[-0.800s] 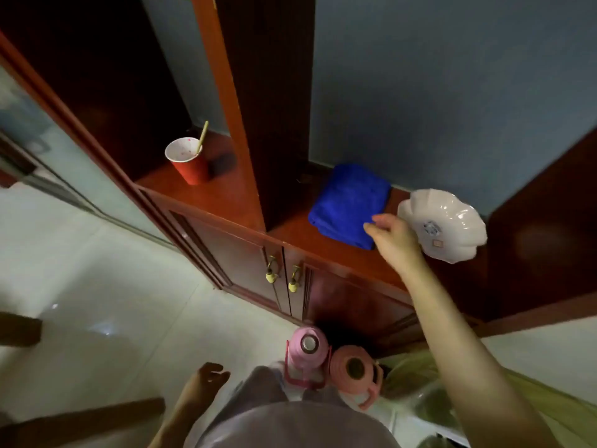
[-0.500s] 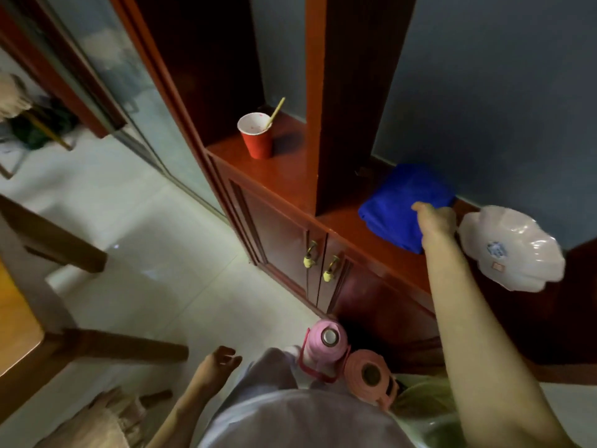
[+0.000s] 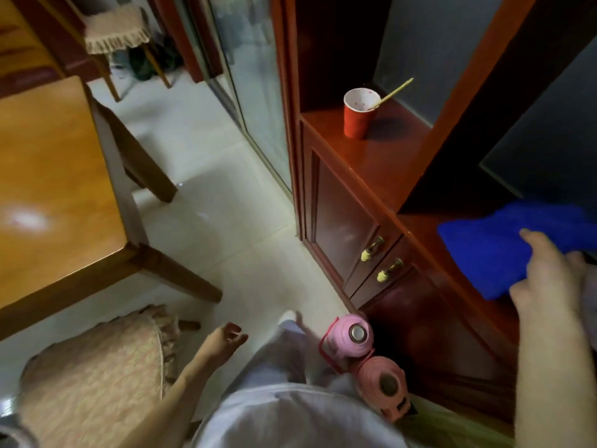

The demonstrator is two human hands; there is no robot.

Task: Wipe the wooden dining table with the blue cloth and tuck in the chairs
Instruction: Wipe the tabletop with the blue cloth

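The folded blue cloth (image 3: 497,244) lies on the reddish cabinet's ledge (image 3: 384,156) at the far right. My right hand (image 3: 549,276) rests on the cloth's near edge, fingers curled over it; whether they grip it is unclear. Hanging low by my hip, my left hand (image 3: 224,341) has loosely spread fingers and holds nothing. The wooden dining table (image 3: 48,176) fills the left side. A chair with a pink frilled cushion (image 3: 93,383) stands at the bottom left, out from the table. A second cushioned chair (image 3: 116,30) stands at the top left.
A red paper cup (image 3: 358,113) with a stick in it stands on the cabinet ledge. Two pink flasks (image 3: 350,334) sit on the floor by the cabinet doors. A glass sliding door (image 3: 248,76) runs beside the cabinet. Pale floor tiles (image 3: 226,195) lie between table and cabinet.
My view has swung left, bringing the table and chairs into sight. My right hand has settled onto the blue cloth. The white dish has left the view.
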